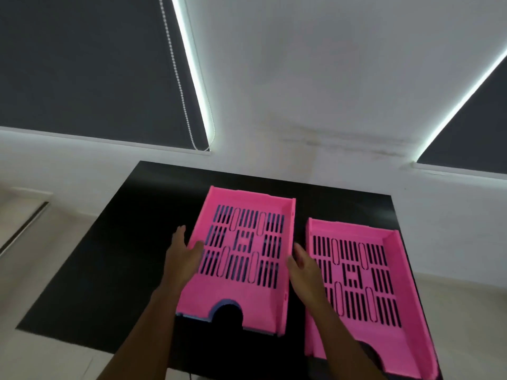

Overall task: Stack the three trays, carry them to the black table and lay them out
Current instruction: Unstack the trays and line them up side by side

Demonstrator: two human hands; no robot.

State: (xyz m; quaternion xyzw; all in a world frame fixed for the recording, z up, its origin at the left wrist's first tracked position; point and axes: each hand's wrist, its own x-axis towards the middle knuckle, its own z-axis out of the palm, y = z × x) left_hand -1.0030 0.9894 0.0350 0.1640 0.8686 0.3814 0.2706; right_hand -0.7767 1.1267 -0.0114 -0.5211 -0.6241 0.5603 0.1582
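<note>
Two pink slotted trays lie on the black table (115, 264). The middle pink tray (241, 259) sits on top of a bluish tray (196, 317), of which only a thin front edge shows. My left hand (182, 259) grips the middle tray's left wall, thumb inside and fingers outside. My right hand (303, 275) presses against that tray's right wall, in the gap between the two pink trays. The second pink tray (384, 292) lies flat to the right, with my right forearm crossing its near left corner.
The table stands against a white wall (301, 91). Dark roller blinds (82, 64) with lit edges hang at the left and the right, and a bead chain (178, 78) hangs by the left one. Pale floor (41, 352) surrounds the table. The right tray reaches the table's right edge.
</note>
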